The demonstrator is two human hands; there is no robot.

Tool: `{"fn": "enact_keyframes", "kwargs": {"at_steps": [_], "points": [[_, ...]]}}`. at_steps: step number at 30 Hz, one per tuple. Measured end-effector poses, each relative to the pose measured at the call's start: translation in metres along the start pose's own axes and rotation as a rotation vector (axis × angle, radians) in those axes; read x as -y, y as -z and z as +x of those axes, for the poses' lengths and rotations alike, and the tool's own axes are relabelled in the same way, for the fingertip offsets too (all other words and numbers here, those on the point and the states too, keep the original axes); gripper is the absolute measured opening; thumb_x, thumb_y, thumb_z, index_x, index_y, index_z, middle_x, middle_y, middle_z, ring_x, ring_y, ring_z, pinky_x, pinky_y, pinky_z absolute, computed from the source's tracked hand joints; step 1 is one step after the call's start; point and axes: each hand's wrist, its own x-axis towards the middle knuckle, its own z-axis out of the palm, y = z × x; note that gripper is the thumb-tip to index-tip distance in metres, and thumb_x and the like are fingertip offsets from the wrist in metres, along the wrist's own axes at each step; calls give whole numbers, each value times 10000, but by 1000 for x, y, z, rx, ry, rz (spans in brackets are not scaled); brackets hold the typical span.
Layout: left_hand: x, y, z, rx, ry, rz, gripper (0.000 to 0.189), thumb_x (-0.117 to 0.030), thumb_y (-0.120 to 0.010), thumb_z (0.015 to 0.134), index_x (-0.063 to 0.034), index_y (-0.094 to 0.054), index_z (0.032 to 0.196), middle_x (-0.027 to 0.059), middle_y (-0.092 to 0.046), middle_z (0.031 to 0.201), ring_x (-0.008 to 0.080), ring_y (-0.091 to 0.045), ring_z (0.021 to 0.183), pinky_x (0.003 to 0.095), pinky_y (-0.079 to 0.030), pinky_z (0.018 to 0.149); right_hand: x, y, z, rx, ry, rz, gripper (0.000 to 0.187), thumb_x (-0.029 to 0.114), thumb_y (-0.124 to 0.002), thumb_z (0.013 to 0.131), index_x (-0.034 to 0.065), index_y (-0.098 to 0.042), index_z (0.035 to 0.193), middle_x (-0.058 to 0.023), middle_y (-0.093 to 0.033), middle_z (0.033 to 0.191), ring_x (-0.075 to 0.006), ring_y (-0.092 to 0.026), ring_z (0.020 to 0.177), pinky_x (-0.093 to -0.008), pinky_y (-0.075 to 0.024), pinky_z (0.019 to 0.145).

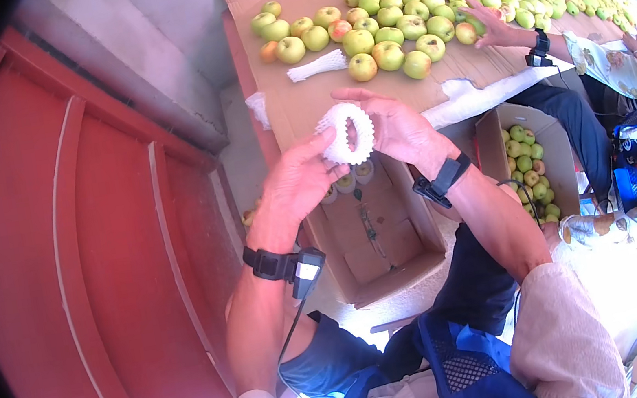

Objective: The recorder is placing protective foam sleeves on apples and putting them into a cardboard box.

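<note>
My left hand grips a white foam fruit net, its scalloped mouth stretched into an oval ring. On the other side, my right hand holds the ring's right edge, with the index finger extended. Something skin-toned shows through the opening; I cannot tell if it is a finger. Both hands are above the near edge of a cardboard-covered table. Below them stands an open cardboard box, with a few net-wrapped apples at its far end. Another foam net lies flat on the table beside loose apples.
Many green and reddish apples spread across the cardboard sheet. At right, another person's hand reaches among them. A second cardboard box holds several apples. A red door is close on the left. Cables hang from my wrist devices.
</note>
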Motion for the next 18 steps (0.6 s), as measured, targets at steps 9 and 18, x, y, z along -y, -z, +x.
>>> {"fn": "enact_keyframes", "kwargs": {"at_steps": [9,18], "points": [[-17,2,-4,-105,-222,-111,439,-152,-723,925,-90,-560,1328,37,-641,1260,168,-603,1118,342,-469,812,23,22,28,-405,218,-812,428,280,-704,920,50,-629,1273,-85,-704,1058,-232,-689,939,-388,-538,807],[-33,15,-11,-82,-323,-173,401,-172,-702,953,-83,-574,1322,26,-642,1249,147,-594,1091,309,-456,744,27,37,70,-666,253,-1980,566,174,-721,839,119,-500,1357,-129,-568,1288,-378,-656,1064,-501,-544,851]]}}
